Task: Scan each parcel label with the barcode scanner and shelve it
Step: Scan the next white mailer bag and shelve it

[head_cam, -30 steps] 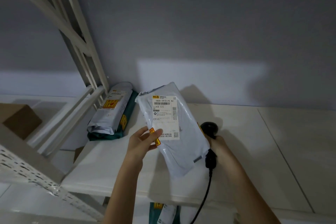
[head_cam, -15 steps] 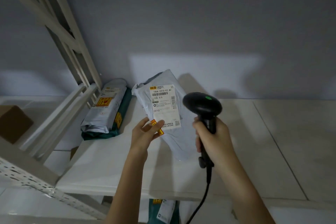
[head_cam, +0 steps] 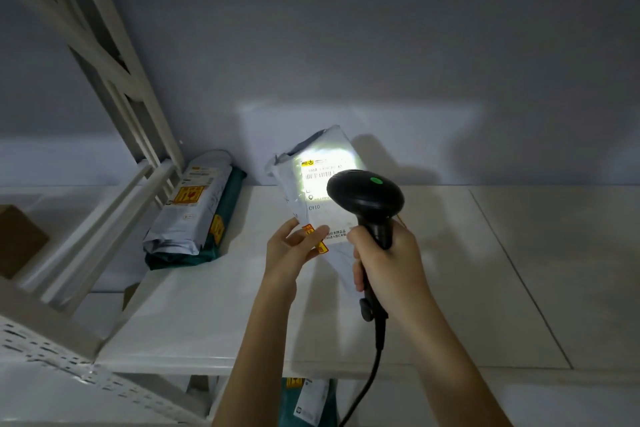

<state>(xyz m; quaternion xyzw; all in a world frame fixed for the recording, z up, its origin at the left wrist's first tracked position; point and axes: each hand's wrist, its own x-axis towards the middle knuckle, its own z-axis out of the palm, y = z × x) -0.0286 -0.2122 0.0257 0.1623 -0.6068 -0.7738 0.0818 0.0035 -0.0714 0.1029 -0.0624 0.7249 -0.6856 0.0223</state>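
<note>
The scanning step is in hand. The left hand (head_cam: pixel 294 250) pinches the lower edge of the parcel (head_cam: pixel 311 177) between thumb and fingers and holds it up above the shelf (head_cam: pixel 450 288), its label (head_cam: pixel 322 191) facing the person. The right hand (head_cam: pixel 388 263) has its fingers closed round the handle of the scanner (head_cam: pixel 365 198), whose head points at the label. A bright patch of light falls on the upper part of the label, over the barcode, and a green lamp shows on top of the scanner. At the back left of the shelf, two parcels (head_cam: pixel 194 211) lie stacked against the frame. I judge that the next move calls for keeping the label flat and steady until the read is sure, then laying the parcel on the shelf.
</note>
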